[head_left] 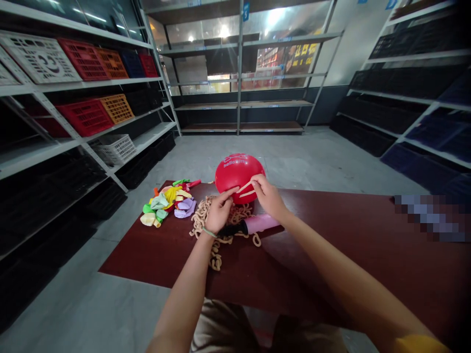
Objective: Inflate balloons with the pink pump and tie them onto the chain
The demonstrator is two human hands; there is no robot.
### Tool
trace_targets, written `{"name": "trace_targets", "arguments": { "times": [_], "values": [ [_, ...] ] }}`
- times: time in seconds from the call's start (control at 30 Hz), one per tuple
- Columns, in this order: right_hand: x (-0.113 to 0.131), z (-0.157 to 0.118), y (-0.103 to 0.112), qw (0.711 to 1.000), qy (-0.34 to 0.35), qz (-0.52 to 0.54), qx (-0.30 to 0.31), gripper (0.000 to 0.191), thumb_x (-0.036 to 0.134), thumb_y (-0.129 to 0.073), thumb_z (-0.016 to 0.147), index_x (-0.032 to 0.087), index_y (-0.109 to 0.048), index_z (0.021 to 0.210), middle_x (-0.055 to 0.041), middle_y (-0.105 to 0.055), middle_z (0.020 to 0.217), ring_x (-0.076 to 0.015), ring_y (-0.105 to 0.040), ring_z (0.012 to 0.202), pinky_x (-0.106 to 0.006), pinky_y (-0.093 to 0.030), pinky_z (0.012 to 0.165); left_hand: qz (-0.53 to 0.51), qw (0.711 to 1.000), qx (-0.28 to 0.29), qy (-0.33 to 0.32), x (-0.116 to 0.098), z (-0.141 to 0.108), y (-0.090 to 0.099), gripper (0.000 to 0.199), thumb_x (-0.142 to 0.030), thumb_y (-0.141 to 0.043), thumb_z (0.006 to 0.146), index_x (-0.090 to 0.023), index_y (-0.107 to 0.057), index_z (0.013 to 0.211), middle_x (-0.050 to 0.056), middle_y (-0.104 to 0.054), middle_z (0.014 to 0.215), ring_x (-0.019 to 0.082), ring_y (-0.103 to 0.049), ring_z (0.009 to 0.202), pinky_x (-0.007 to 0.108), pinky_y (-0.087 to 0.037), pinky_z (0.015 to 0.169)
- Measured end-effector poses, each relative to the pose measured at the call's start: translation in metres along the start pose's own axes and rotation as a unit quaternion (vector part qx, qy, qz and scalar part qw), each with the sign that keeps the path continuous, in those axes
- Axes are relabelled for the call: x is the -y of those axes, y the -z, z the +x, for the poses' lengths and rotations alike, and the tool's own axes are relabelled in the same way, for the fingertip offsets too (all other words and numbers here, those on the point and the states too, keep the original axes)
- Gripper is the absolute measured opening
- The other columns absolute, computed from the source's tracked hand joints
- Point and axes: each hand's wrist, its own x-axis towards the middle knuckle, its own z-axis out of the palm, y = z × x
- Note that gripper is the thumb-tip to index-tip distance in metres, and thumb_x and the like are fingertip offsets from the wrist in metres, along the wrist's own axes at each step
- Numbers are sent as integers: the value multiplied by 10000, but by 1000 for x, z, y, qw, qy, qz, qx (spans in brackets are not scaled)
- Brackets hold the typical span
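An inflated red balloon (239, 171) with white print, partly readable as "hello", rests behind my hands. A pale tan rubber band (246, 187) stretches in front of it between my two hands. My right hand (268, 196) pinches one end of the band in its fingertips. My left hand (220, 211), with a band round its wrist, has its fingers closed at the other end, against the balloon. Below lies a heap of tan rubber bands (202, 215), some scattered nearer me. A pink hand pump (262, 223) with a black end lies under my right wrist.
Uninflated balloons (169, 201) in several colours lie left on the dark red table (331, 245). A blurred-out object (430, 218) is at the table's right. Shelves with crates (88, 117) stand left, a metal rack (239, 103) behind, and dark bins (390, 108) right.
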Motion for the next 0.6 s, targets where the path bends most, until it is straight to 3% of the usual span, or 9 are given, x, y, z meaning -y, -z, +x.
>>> {"name": "trace_targets", "arguments": {
  "times": [0.1,0.2,0.37,0.47,0.6],
  "values": [
    [4,7,15,995,77,-24,64,272,395,-318,1015,250,-539,1079,-36,-671,1031,-184,-636,877,-311,-435,808,-20,998,37,39,2,0,-2,375,-196,-525,835,-227,-721,1153,23,-700,869,145,-597,725,262,-487,696],
    [9,14,24,985,125,-35,113,278,402,-305,1027,256,-537,1079,-28,-673,1039,-173,-635,893,-295,-429,803,-92,987,64,112,5,0,-4,383,-245,-547,827,-192,-690,1178,-20,-576,647,105,-475,537,219,-397,526],
    [12,18,27,977,141,-68,145,268,395,-316,1029,255,-543,1064,-20,-677,992,-166,-623,860,-293,-414,778,-147,972,115,144,0,-1,-3,218,-295,-548,858,-171,-648,1005,-40,-488,625,87,-433,510,199,-338,491],
    [16,18,29,974,135,-63,169,257,382,-329,1026,251,-550,1035,-10,-687,960,-153,-625,838,-282,-411,770,-74,982,144,98,-5,-2,-3,190,-329,-523,908,-175,-618,968,-28,-519,665,98,-450,541,215,-361,519],
    [22,18,34,970,121,-82,195,244,359,-346,1024,237,-557,1003,-8,-696,927,-138,-623,803,-268,-396,740,69,986,150,-36,-6,-3,-4,188,-319,-517,946,-173,-634,967,29,-627,821,145,-561,736,268,-449,717]
  ]
}}
